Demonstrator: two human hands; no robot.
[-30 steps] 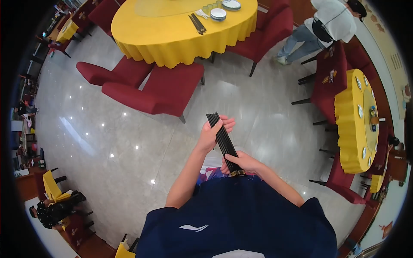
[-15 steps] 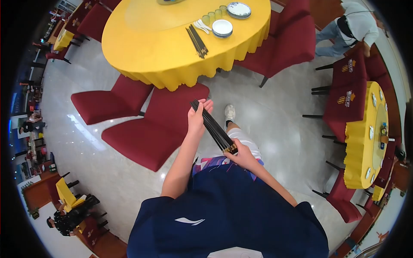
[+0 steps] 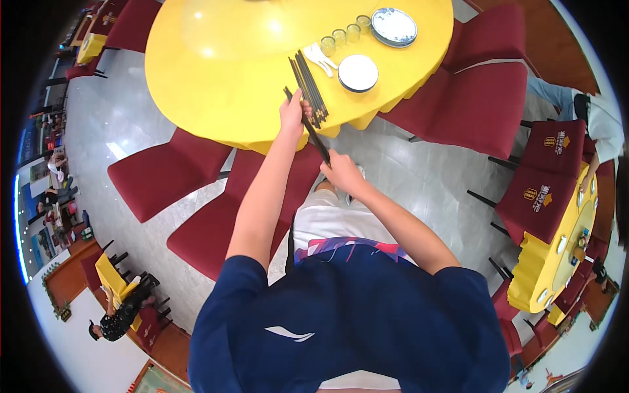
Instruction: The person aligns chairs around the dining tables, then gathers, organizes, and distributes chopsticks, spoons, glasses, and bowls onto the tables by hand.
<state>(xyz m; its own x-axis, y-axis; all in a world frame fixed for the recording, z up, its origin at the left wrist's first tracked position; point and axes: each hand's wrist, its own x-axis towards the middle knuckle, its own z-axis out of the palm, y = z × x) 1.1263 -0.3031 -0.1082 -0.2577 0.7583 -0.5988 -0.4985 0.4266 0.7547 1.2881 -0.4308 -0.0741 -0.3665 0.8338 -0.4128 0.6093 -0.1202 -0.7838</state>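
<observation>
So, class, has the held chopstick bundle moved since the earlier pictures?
Yes: the chopstick bundle has moved toward the yellow table; its far end now overlaps the table in view.

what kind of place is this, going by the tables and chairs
Most likely a restaurant dining room: there are several tables with yellow cloths, red chairs with logos on some backs, and chopsticks near stacked plates.

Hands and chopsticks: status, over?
Left hand, right hand both gripping slim black chopstick bundle. Other black chopsticks on yellow-clothed table. Dark-red padded chair at person's left.
</observation>
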